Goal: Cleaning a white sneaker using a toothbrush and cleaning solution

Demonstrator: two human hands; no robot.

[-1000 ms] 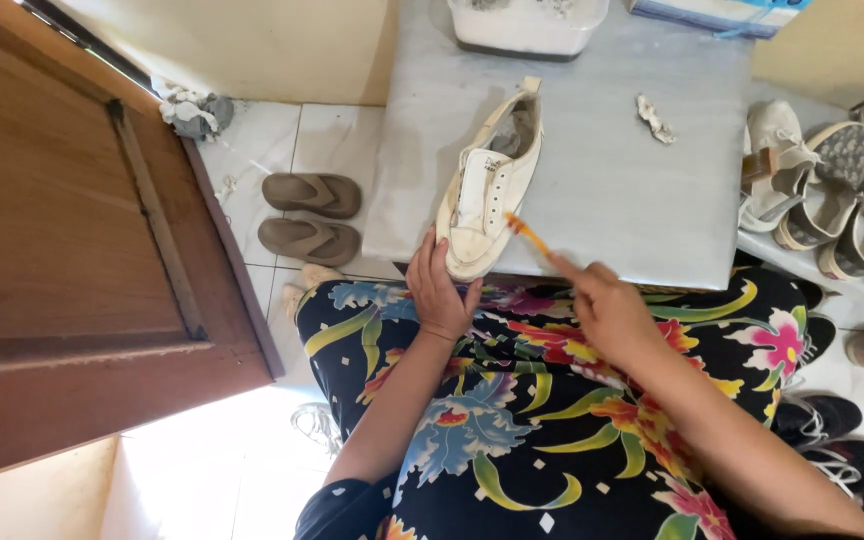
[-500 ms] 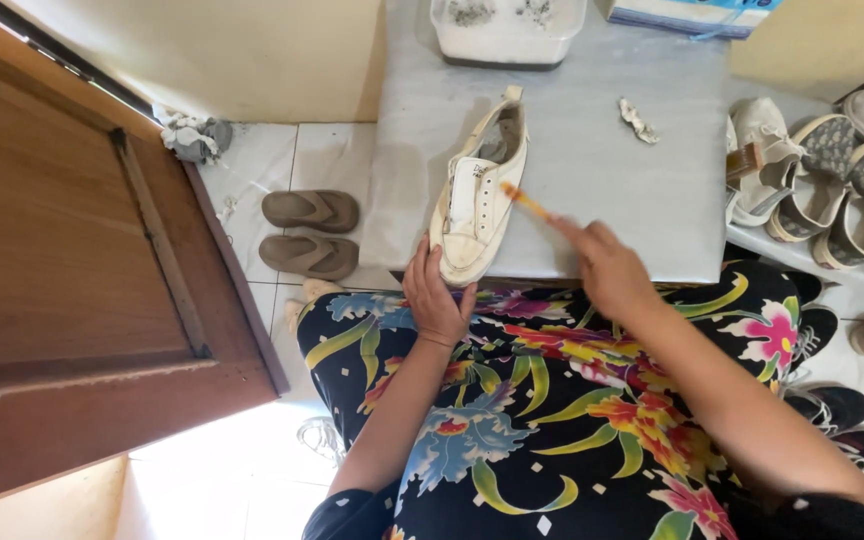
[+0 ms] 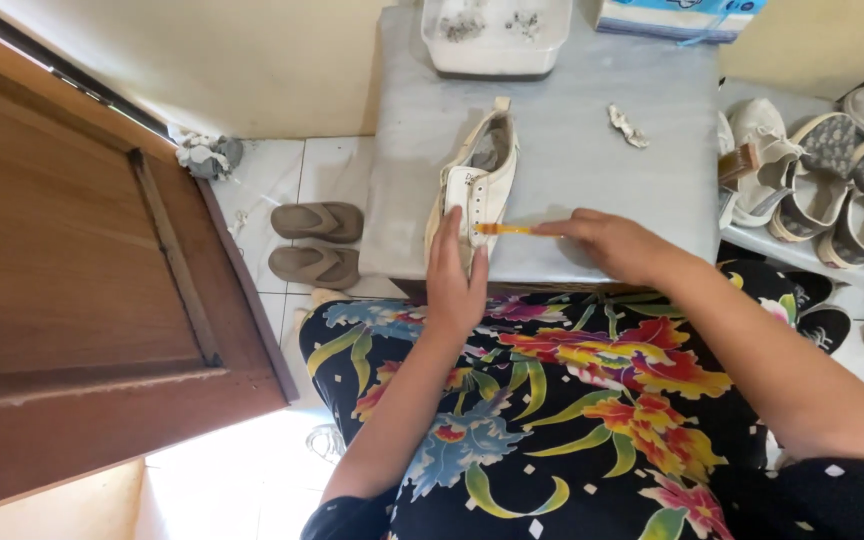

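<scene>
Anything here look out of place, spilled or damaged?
A crumpled scrap lies loose on the grey table, and the white tray at its far edge holds grey grime. The white lace-up shoe, steadied by the left hand, looks intact.

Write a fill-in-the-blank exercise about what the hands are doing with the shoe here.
1. The left hand rests on a white ____ lying on the grey table.
2. The right hand holds a thin ____-coloured stick against the shoe.
3. On the floor beside the wooden door lies a pair of brown ____.
4. At the far edge of the table stands a white ____.

Missing words: shoe; orange; sandals; tray
</scene>
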